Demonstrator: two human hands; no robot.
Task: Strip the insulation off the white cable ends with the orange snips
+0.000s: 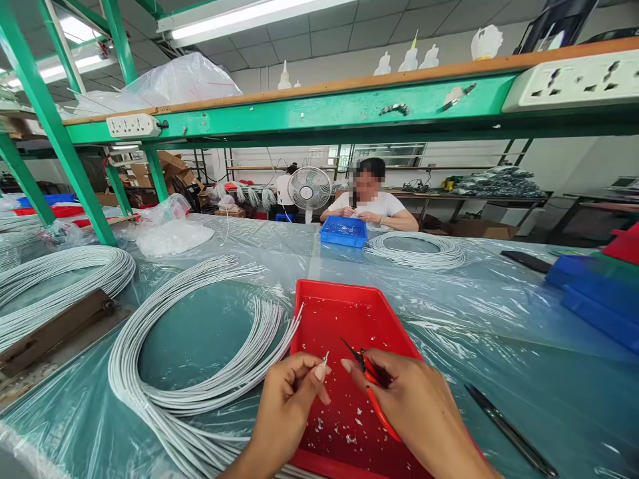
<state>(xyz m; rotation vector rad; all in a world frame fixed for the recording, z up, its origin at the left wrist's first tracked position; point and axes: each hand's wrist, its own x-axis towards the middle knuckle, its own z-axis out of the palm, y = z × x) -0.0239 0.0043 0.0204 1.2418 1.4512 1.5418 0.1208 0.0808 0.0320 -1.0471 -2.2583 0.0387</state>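
Nearest the camera, the left hand (292, 399) is seen closed in a pinch, a short wire end (325, 358) being gripped between thumb and forefinger so that its bare tip sticks up; just to its right, the right hand (414, 406) is wrapped around red-handled snips (382, 416), whose dark blades are pointed up and left toward the wire end without touching it. Both hands are held over the near part of a red tray (344, 313), in which small white scraps (344, 432) are scattered. To the left of the tray a large coil of white cables (150, 372) is laid flat, its strands touching the tray's left rim; to the near right a slim dark tool (509, 431) is left lying on the clear plastic sheet (499, 332) by which the table is covered. Farther off, a blue tray (343, 231) is set at the far edge, with a second coil (414, 249) just to its right; behind them a co-worker (379, 203) is seated, hands together above the blue tray; a fan (310, 188) is placed to the co-worker's left. Overhead, a green shelf (349, 106) is stretched across the view.
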